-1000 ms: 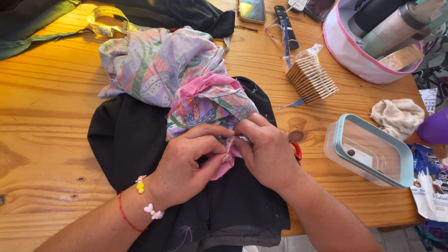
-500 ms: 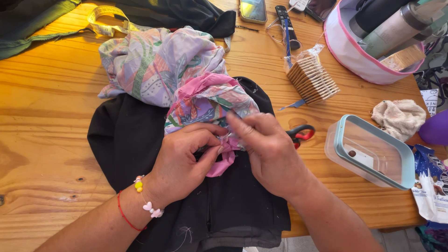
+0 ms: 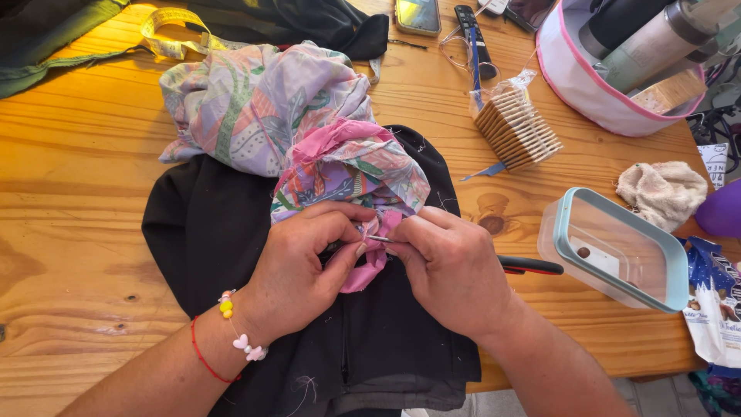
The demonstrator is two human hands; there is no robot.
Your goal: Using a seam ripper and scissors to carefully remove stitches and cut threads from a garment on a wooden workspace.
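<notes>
My left hand (image 3: 305, 266) pinches a pink edge of a bunched, patterned pastel cloth (image 3: 309, 147) that lies on a black garment (image 3: 224, 239) spread over the wooden table (image 3: 69, 193). Close against it, my right hand (image 3: 451, 266) holds a thin metal needle (image 3: 378, 239) between thumb and forefinger, its tip at the pink fold. The two hands touch over the fold. A red thread and a bead bracelet circle my left wrist.
Red-handled scissors (image 3: 532, 266) lie just right of my right hand. Further right sits a clear box with a teal rim (image 3: 617, 247). A pack of thin wooden pieces (image 3: 515, 127), a pink-trimmed bag (image 3: 610, 69), a phone (image 3: 417, 14) and a yellow tape measure (image 3: 174, 31) lie at the back.
My right hand has drawn slightly right and down along the pink fold, and the needle now shows between the two hands. The cloth bundle stays put.
</notes>
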